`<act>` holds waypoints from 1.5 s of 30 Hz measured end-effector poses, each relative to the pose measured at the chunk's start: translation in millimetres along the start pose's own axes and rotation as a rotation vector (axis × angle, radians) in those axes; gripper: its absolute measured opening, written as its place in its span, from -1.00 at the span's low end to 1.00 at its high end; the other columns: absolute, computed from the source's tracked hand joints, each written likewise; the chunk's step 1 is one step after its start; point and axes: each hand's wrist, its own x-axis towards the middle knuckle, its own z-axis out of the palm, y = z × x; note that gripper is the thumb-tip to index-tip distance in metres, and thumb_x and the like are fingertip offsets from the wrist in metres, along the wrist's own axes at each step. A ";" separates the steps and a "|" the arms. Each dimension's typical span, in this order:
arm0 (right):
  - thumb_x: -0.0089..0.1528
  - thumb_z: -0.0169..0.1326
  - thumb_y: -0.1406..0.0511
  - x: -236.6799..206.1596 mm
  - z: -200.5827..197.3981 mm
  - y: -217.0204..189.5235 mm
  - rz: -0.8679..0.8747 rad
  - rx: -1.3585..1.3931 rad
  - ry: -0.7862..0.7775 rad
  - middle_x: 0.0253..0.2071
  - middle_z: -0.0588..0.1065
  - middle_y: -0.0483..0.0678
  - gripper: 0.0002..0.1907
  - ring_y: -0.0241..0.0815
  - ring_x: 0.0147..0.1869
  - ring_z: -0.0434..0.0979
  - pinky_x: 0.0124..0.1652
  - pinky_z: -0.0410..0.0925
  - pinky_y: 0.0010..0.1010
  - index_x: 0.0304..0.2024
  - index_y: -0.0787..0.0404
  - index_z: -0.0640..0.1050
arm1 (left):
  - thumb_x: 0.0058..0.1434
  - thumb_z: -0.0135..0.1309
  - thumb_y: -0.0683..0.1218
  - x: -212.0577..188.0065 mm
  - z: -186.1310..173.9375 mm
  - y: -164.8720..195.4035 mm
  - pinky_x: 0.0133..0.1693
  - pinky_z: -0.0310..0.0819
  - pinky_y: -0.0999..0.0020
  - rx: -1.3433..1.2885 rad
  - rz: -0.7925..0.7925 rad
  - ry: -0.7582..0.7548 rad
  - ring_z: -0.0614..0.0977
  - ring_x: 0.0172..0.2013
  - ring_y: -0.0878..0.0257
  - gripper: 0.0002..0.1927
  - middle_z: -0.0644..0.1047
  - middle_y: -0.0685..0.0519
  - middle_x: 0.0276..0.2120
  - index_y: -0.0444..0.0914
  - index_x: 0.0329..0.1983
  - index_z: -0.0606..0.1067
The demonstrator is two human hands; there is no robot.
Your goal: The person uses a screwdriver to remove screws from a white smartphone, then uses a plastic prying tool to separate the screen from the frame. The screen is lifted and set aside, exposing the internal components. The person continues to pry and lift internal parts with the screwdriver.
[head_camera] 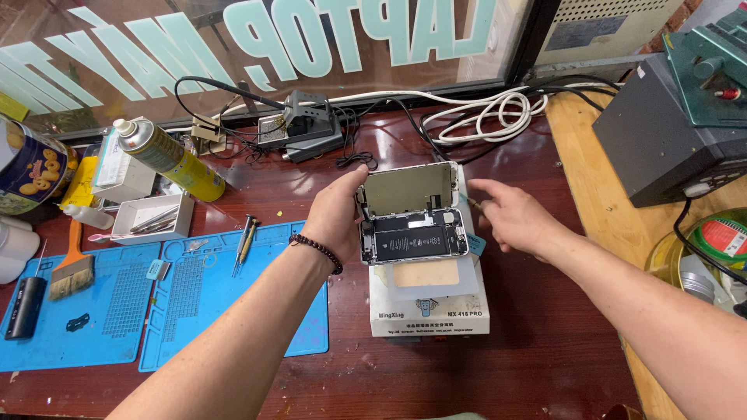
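An opened smartphone (pixel 414 236) lies on a white heating pad box (pixel 429 299), its screen panel (pixel 408 189) lifted upright like a lid. My left hand (pixel 336 215) grips the phone's left edge and props the screen. My right hand (pixel 512 215) hovers at the phone's right side, fingers curled around a thin tool whose tip (pixel 472 202) is next to the screen's right edge. The black battery and inner parts are exposed.
Two blue repair mats (pixel 194 299) lie at left with screwdrivers (pixel 246 243), a brush (pixel 71 272) and a small white tray (pixel 149 218). A spray can (pixel 170 158), a soldering station (pixel 305 124), white cables (pixel 486 115) and a grey machine (pixel 669 132) stand around.
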 end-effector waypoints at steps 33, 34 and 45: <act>0.20 0.20 0.13 -88.1 49.6 -95.4 -0.010 -0.562 0.421 -0.32 0.64 0.00 -0.81 0.07 -0.17 0.65 -0.14 0.48 -0.05 -0.22 0.02 0.67 | 0.29 0.02 0.13 10.3 1.3 -1.0 -0.06 0.45 0.10 0.295 -0.037 -0.098 0.52 0.01 0.21 -0.61 0.56 0.10 0.00 -0.14 0.07 0.52; 0.19 0.21 0.13 -88.1 50.5 -97.3 0.004 -0.560 0.428 -0.32 0.64 0.00 -0.81 0.07 -0.16 0.65 -0.13 0.48 -0.05 -0.21 0.01 0.67 | 0.29 0.01 0.14 11.0 1.6 -1.1 -0.05 0.47 0.09 0.292 -0.038 -0.118 0.53 0.01 0.20 -0.60 0.56 0.10 0.01 -0.15 0.08 0.52; 0.24 0.16 0.16 -92.8 54.1 -104.8 0.015 -0.545 0.421 -0.31 0.64 -0.05 -0.85 0.00 -0.14 0.66 -0.10 0.47 -0.10 -0.21 0.01 0.65 | 0.31 -0.01 0.14 10.8 2.2 1.6 -0.02 0.45 0.11 0.320 -0.052 -0.119 0.53 0.02 0.21 -0.57 0.56 0.11 0.02 -0.15 0.13 0.53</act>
